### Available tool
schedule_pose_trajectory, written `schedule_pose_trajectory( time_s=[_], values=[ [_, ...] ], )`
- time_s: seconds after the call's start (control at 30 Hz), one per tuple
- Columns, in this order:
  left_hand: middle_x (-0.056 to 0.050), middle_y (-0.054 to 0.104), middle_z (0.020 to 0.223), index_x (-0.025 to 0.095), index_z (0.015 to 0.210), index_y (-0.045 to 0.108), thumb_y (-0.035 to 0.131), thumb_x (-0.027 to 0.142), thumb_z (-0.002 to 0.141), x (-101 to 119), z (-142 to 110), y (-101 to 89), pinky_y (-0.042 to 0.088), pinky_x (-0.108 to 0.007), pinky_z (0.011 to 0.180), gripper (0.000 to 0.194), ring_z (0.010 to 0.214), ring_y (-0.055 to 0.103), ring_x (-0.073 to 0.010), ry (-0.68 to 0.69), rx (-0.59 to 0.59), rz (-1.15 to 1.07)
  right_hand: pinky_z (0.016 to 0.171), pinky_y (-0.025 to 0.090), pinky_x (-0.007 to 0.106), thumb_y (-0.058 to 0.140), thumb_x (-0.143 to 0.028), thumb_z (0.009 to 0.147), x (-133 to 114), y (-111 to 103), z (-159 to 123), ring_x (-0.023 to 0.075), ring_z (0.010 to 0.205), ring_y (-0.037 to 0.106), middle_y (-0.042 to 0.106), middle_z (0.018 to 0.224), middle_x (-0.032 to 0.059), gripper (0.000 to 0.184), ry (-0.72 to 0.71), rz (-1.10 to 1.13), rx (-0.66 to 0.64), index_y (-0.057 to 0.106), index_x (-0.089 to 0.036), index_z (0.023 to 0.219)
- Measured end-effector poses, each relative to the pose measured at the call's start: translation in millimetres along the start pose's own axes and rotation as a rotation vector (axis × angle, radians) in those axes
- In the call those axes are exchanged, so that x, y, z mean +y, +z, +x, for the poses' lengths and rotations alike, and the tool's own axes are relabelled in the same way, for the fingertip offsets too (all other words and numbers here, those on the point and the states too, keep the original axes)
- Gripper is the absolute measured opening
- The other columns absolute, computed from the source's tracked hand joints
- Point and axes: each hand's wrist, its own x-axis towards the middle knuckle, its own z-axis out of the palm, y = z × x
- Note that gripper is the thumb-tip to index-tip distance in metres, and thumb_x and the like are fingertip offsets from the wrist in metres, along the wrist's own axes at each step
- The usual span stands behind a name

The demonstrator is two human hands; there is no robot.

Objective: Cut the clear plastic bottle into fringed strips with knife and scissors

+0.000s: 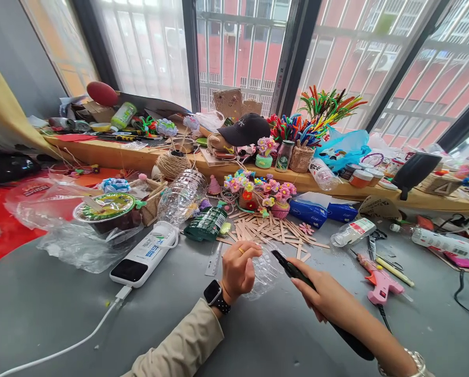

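Observation:
My left hand (pixel 238 269), with a ring and a watch, is closed at the side of a clear ribbed plastic bottle piece (pixel 266 277), which lies on the grey table. Its fingers curl over the plastic and hide part of it. In my right hand (pixel 324 296) is a long black tool that looks like a utility knife (pixel 291 268). My fingers wrap its handle, which sticks out below my palm. The tool's front end points at the bottle piece from the right; I cannot tell whether they touch. Behind both hands, wooden craft sticks (pixel 268 229) lie in a loose heap.
A pink glue gun (pixel 383 285) and scissors (pixel 371 246) lie to the right. On the left are a white power bank (pixel 143 256) with a cable and a food bowl (pixel 106 209). A clear ruler (pixel 214 259) is beside my left hand. Pipe-cleaner flowers (pixel 283 191) stand behind.

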Motion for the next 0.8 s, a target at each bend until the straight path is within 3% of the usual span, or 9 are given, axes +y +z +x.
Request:
schedule_pose_trajectory(
  time_s=[0.8],
  values=[
    [-0.006, 0.065, 0.080, 0.018, 0.078, 0.055, 0.030, 0.020, 0.077, -3.2, -2.7, -0.1, 0.045, -0.035, 0.072, 0.026, 0.080, 0.059, -0.0190, -0.030, 0.025, -0.051, 0.032, 0.036, 0.016, 0.031, -0.027, 0.084, 0.3, 0.6, 0.1, 0.0082, 0.029, 0.046, 0.042, 0.043, -0.0092, 0.046, 0.032, -0.002, -0.031, 0.034, -0.021, 0.129]
  ],
)
